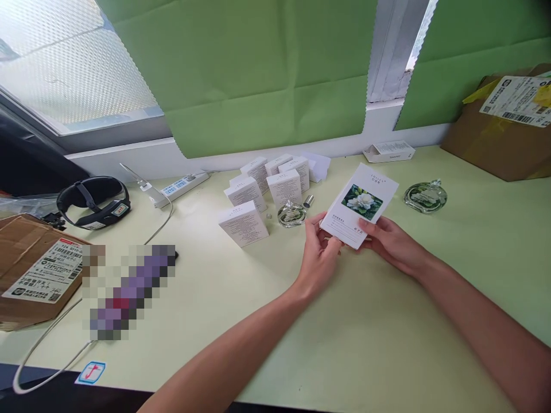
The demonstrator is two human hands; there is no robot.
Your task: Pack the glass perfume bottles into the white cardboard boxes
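L hand (317, 255) & R hand (391, 244) were both clamped on 1 white box w/ flower photo (362, 201), L at its lower L corner, R at its lower R edge w/ thumb on the front. The box was held tilted, photo side up, btwn 2 glass bottles: the L bottle (291, 215) stood near L hand, the R bottle (426, 197) sat farther off, past R hand. A silver cap (309, 201) lay just beside the L bottle. Several white boxes (243, 225) stood grouped behind & left of it, text sides facing fwd. Farther back, a white carton (391, 151) lay nr the wall, w/ a brown cardboard box (495, 140) to its right. Far left on the pale green table (206, 321): black headset (97, 203) & white power strip (183, 186).
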